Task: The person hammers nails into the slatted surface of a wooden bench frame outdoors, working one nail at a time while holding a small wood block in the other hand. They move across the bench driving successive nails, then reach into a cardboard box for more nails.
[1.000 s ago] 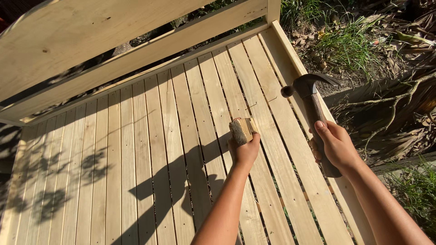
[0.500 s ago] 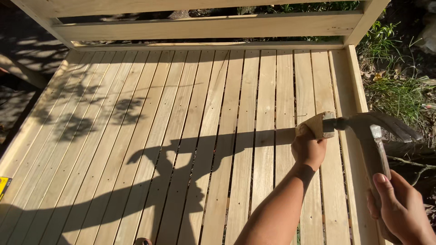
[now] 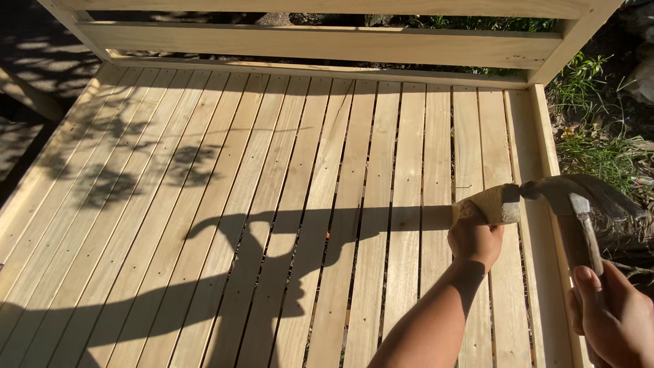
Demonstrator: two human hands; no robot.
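My left hand [image 3: 474, 240] grips a small pale wooden block [image 3: 492, 204] and holds it against the slatted wooden deck [image 3: 293, 204] near its right side. My right hand [image 3: 612, 319], at the lower right corner, is closed around the wooden handle of a claw hammer [image 3: 571, 193]. The hammer's metal head lies level with the block, its face against the block's right end. Both sit above the outermost slats, next to the deck's right edge board [image 3: 549, 225].
A wooden rail [image 3: 320, 42] with horizontal boards runs along the deck's far side, ending in a post at the right. Grass and dry plant litter [image 3: 599, 136] lie beyond the right edge. Shadows of my arms and of leaves fall across the slats.
The view swung so the rail now runs across the top. My left hand and the block have moved toward the deck's right edge, and the hammer head has come against the block's end.
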